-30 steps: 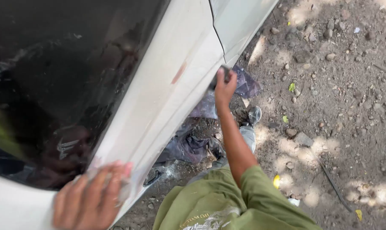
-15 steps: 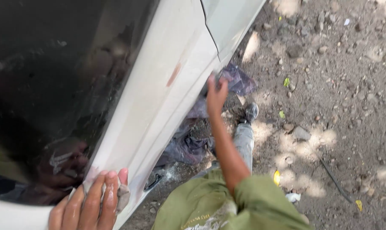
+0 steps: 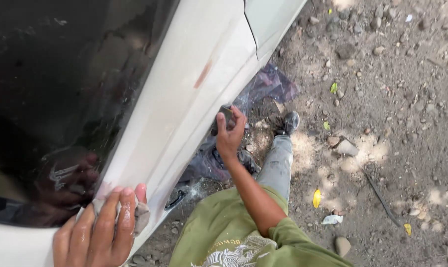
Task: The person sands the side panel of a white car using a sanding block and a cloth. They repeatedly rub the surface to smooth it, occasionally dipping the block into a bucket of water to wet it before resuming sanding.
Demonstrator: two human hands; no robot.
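Two hands work on a white car panel (image 3: 194,113). Left hand (image 3: 97,232) lies flat against the panel just under the dark window (image 3: 60,99), its wet fingers (image 3: 117,217) close together and pressing a grey rag (image 3: 141,217); the rag shows under and just right of the fingertips, bunched against the white paint. Right hand (image 3: 230,136) is raised at the panel's lower edge, fingers (image 3: 238,121) curled round a small dark block (image 3: 226,116) that sits between thumb and fingertips and touches the panel. A reddish smear (image 3: 202,74) marks the paint above and to the left of those fingers. Beyond the right fingers, a door seam (image 3: 251,32) runs up the bodywork. Below the right hand, crumpled dark plastic (image 3: 263,89) lies on the stony dirt (image 3: 392,99), and a grey trouser leg (image 3: 277,163) ends in a dark shoe (image 3: 290,121) just right of the fingers. Green sleeve (image 3: 288,242) covers the right upper arm.
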